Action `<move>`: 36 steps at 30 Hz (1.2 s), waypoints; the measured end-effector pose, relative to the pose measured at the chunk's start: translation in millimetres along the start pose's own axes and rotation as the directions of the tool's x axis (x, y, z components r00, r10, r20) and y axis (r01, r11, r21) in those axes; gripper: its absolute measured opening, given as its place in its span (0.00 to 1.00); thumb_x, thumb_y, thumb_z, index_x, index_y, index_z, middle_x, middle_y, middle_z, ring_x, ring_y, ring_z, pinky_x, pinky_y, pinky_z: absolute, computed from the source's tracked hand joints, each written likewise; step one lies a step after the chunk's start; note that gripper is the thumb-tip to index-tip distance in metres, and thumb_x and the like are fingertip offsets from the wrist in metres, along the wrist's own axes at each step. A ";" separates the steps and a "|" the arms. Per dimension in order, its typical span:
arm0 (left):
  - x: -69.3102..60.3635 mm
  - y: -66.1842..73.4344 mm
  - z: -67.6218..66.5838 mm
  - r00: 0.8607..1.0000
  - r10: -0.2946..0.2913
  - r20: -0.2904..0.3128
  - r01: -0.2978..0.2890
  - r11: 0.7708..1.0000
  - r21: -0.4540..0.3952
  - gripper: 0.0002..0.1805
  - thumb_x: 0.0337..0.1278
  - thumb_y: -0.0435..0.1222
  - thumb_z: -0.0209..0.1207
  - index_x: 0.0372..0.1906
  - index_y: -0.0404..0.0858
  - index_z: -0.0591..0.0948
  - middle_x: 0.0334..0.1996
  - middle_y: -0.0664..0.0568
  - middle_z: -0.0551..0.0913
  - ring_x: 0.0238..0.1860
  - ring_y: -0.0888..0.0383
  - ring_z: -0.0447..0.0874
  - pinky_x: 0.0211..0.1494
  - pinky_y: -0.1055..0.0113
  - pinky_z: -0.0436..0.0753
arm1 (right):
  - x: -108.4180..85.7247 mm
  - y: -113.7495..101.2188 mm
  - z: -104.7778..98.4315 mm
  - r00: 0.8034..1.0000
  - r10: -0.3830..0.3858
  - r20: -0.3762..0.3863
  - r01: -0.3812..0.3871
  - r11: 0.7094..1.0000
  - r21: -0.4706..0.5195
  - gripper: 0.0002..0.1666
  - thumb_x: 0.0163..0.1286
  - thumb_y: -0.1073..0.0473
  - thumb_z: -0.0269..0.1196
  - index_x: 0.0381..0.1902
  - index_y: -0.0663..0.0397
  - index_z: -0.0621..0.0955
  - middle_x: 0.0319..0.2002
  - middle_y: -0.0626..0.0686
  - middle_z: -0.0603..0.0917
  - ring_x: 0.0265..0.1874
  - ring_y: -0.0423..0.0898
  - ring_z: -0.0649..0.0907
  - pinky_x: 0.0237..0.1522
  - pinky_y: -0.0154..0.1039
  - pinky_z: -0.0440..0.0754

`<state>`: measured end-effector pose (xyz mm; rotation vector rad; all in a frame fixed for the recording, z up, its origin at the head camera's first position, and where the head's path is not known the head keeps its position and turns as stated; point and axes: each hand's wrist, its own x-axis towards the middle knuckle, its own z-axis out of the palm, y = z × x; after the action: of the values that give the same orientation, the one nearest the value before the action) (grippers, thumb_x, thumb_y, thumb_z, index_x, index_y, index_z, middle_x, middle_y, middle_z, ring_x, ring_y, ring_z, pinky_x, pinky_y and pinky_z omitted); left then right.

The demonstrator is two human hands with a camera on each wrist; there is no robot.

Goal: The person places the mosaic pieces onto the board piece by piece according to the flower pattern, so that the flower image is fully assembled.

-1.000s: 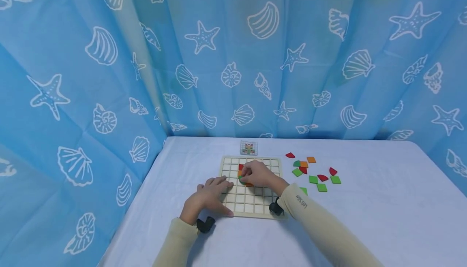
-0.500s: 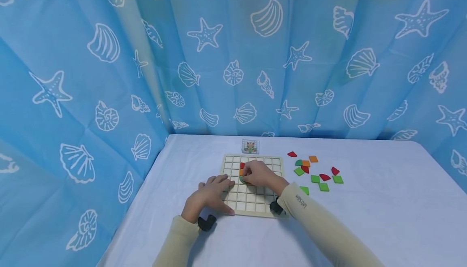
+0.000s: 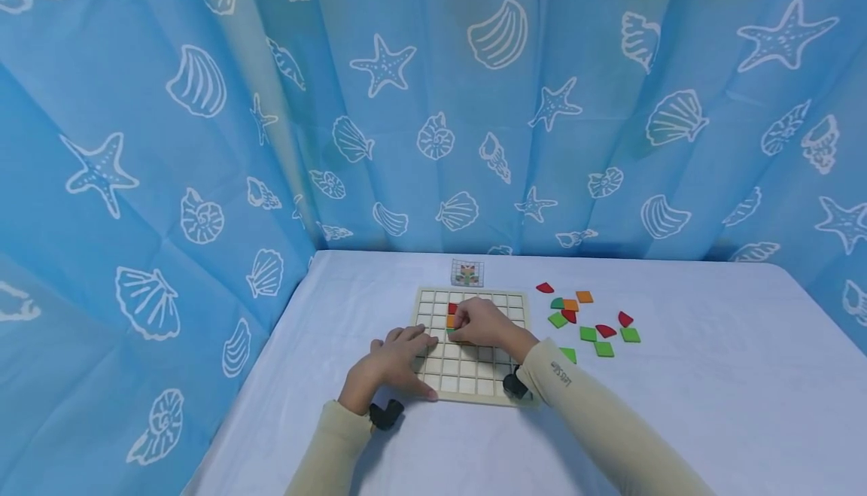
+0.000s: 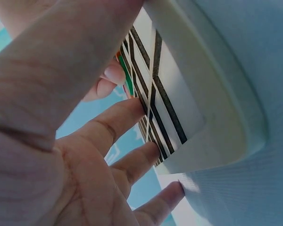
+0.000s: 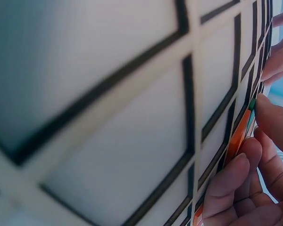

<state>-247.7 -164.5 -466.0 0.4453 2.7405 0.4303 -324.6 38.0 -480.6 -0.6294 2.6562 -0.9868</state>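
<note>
A cream grid board (image 3: 469,389) lies on the table with red, orange and green tiles set in its middle squares. My right hand (image 3: 486,324) is over these, thumb and fingertips pinching a small green tile (image 5: 252,104) low against the board. Just beside it in the right wrist view, the curled fingers lie against an orange tile (image 5: 238,136). A red tile (image 3: 452,308) sits beyond the fingertips. My left hand (image 3: 393,362) rests at the board's left side, fingers spread over its squares and thumb at the front edge. The right hand partly hides the placed tiles.
Loose tiles lie right of the board: green squares (image 3: 604,349), red quarter-rounds (image 3: 606,330), an orange square (image 3: 585,296) and others. Behind the board is a small gridded picture card (image 3: 467,273). A blue shell-print curtain (image 3: 420,180) hangs around the white table (image 3: 366,285).
The head view has shifted slightly. My right hand stays over the same squares, and less of the green and orange tiles shows by its fingers. The left hand keeps its place.
</note>
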 end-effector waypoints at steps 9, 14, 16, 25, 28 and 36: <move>4.1 1.1 -0.4 1.000 -0.010 -0.001 0.010 1.000 0.005 0.51 0.39 0.57 0.77 0.73 0.49 0.70 0.77 0.47 0.60 0.76 0.40 0.55 0.67 0.33 0.61 | -0.5 2.5 -7.0 1.000 -0.019 0.015 0.019 1.000 0.017 0.07 0.63 0.59 0.72 0.30 0.52 0.83 0.28 0.46 0.81 0.28 0.42 0.77 0.35 0.38 0.78; 8.0 0.7 2.4 1.000 -0.012 0.007 0.012 1.000 0.006 0.51 0.41 0.56 0.77 0.74 0.50 0.69 0.78 0.48 0.59 0.76 0.40 0.54 0.69 0.33 0.59 | -3.1 9.7 -19.4 0.999 -0.037 0.031 0.034 0.994 0.101 0.07 0.64 0.58 0.72 0.32 0.53 0.84 0.29 0.47 0.82 0.27 0.42 0.78 0.35 0.38 0.78; 8.0 1.1 2.6 1.000 -0.016 0.009 0.016 1.000 0.001 0.50 0.41 0.55 0.77 0.73 0.51 0.69 0.78 0.48 0.59 0.76 0.41 0.54 0.69 0.33 0.59 | -4.8 12.0 -24.9 0.999 -0.039 0.029 0.035 0.991 0.130 0.07 0.64 0.57 0.71 0.34 0.54 0.84 0.29 0.49 0.83 0.27 0.43 0.78 0.35 0.38 0.78; 5.8 3.4 2.8 1.000 -0.021 0.012 0.021 1.000 -0.019 0.51 0.40 0.55 0.78 0.73 0.51 0.70 0.77 0.48 0.60 0.76 0.42 0.54 0.70 0.33 0.58 | -13.5 30.3 -37.9 1.000 -0.007 0.013 0.005 0.989 0.145 0.10 0.65 0.57 0.71 0.40 0.57 0.85 0.33 0.49 0.84 0.33 0.45 0.79 0.38 0.38 0.80; 5.4 3.8 3.1 1.000 -0.021 0.006 0.021 1.000 -0.020 0.51 0.39 0.55 0.78 0.73 0.51 0.70 0.77 0.48 0.60 0.76 0.41 0.54 0.70 0.33 0.58 | -16.2 36.6 -43.6 1.000 0.006 0.001 -0.006 0.992 0.125 0.09 0.65 0.57 0.71 0.39 0.55 0.85 0.35 0.49 0.84 0.36 0.46 0.79 0.39 0.39 0.81; 1.5 0.3 2.6 0.999 -0.037 -0.005 0.037 0.999 -0.013 0.51 0.38 0.55 0.78 0.73 0.50 0.70 0.77 0.48 0.60 0.76 0.40 0.53 0.70 0.34 0.59 | -21.0 51.1 -60.9 0.998 0.054 -0.028 -0.051 0.992 0.117 0.13 0.64 0.57 0.72 0.44 0.57 0.85 0.38 0.51 0.85 0.36 0.46 0.82 0.38 0.40 0.83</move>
<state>-248.0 -163.1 -468.7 0.3900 2.7449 0.4403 -344.0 116.9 -467.8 -0.5202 2.6043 -1.1355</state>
